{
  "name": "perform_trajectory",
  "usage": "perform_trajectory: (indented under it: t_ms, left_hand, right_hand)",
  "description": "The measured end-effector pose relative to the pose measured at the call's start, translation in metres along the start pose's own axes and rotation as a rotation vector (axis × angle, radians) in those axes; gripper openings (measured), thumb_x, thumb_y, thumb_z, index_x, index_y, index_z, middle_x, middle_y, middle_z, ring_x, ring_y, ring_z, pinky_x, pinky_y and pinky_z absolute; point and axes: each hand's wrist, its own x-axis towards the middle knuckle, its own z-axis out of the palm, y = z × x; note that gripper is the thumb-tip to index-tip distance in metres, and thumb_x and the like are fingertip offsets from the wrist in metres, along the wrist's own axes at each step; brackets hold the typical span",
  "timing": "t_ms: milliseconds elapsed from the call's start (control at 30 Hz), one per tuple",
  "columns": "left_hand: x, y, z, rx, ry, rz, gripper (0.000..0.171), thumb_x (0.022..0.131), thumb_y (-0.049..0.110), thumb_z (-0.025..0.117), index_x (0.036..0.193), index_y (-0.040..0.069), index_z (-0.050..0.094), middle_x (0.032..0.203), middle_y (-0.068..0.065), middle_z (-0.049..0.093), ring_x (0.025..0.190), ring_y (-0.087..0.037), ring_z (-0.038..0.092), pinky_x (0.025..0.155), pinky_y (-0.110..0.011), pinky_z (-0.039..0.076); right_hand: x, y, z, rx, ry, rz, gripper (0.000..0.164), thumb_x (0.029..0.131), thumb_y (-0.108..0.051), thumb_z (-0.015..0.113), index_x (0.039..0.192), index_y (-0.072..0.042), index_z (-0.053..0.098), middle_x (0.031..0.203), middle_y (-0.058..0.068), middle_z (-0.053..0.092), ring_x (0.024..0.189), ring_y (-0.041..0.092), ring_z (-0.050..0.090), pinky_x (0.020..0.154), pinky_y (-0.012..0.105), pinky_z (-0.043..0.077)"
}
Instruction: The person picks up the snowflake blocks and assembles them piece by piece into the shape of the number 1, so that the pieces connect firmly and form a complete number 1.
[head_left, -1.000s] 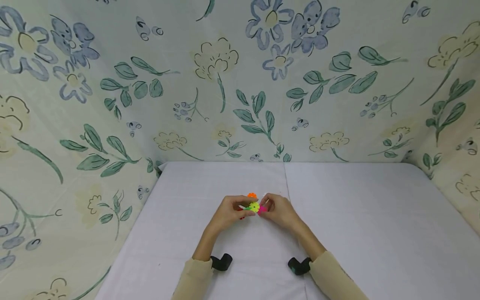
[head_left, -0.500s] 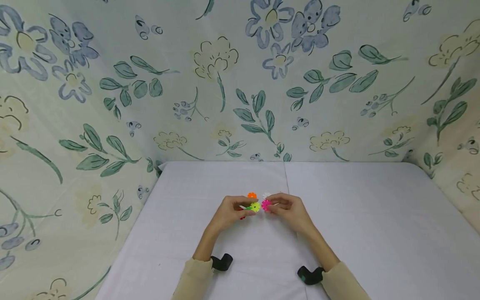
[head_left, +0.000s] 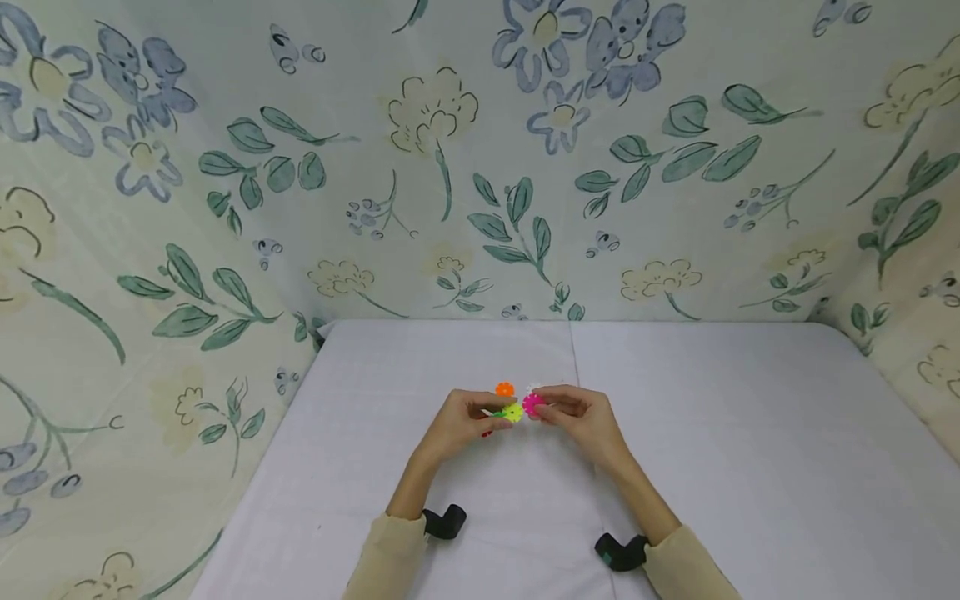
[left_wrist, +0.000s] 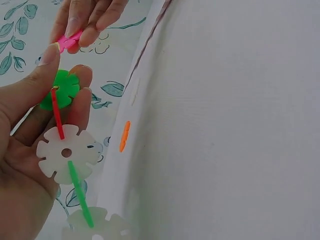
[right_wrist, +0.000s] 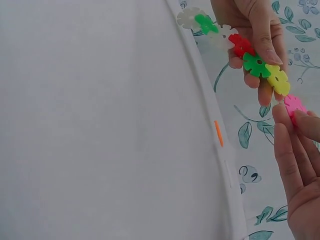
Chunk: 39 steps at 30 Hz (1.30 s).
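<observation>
My left hand [head_left: 456,427] pinches the end of a chain of interlocked plastic snowflake discs. In the right wrist view the chain runs from a white disc [right_wrist: 190,18] through green, white, red [right_wrist: 242,45] and green [right_wrist: 256,65] to a yellow disc [right_wrist: 278,80] at its tip. Between right thumb and fingers I pinch a pink snowflake disc [head_left: 532,405]; the right hand [head_left: 587,417] faces the left. A narrow gap separates the pink disc from the yellow one in the head view. Fingers cover part of the pink disc.
An orange disc [head_left: 505,389] lies flat on the white-covered table [head_left: 720,433] just beyond the hands. A white disc [head_left: 533,388] lies to its right, partly behind my right hand. A floral cloth [head_left: 450,167] hangs behind the table's far edge.
The right hand has drawn a little to the right with the pink disc, which was up against the yellow disc and now stands apart. The left hand has hardly moved.
</observation>
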Motion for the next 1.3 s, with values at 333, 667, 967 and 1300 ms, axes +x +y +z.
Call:
perform_trajectory:
  t_ms: [333,667,967,1300]
  left_hand:
    - [0.0001,0.0003,-0.0001,-0.001,0.009,-0.027,0.031,0.088,0.016,0.083,0.118,0.009,0.079,0.116,-0.011,0.078,0.068,-0.02,0.062,0.061,-0.021,0.052]
    - [-0.0015,0.0013,-0.0011,-0.026,0.018,-0.042,0.03,0.088,0.015,0.083,0.117,0.007,0.079,0.112,-0.015,0.078,0.066,-0.018,0.056,0.059,-0.019,0.046]
    - [-0.0015,0.003,-0.003,-0.024,0.023,-0.057,0.029,0.087,0.014,0.083,0.116,0.007,0.08,0.108,-0.015,0.079,0.062,-0.015,0.053,0.057,-0.018,0.044]
    - [-0.0029,0.0052,-0.0016,-0.026,-0.001,-0.053,0.027,0.088,0.013,0.082,0.113,0.006,0.08,0.091,-0.014,0.077,0.06,-0.012,0.049,0.054,-0.018,0.039]
  right_hand:
    - [-0.0015,-0.0016,0.0018,0.067,-0.015,-0.002,0.034,0.093,-0.001,0.075,0.125,0.008,0.07,0.116,0.033,0.072,0.092,0.011,0.079,0.081,0.041,0.063]
    - [-0.0032,-0.0029,0.0029,0.069,-0.022,-0.004,0.034,0.092,-0.002,0.075,0.124,0.008,0.07,0.119,0.032,0.072,0.094,0.011,0.079,0.082,0.041,0.062]
    - [-0.003,0.0011,0.0049,0.089,-0.024,-0.041,0.032,0.092,-0.002,0.076,0.121,0.008,0.072,0.117,0.027,0.074,0.093,0.013,0.079,0.08,0.033,0.063]
    - [-0.0046,0.0039,0.0078,0.079,-0.007,-0.035,0.028,0.091,-0.005,0.078,0.116,0.006,0.075,0.109,0.015,0.079,0.091,0.014,0.079,0.081,0.032,0.063]
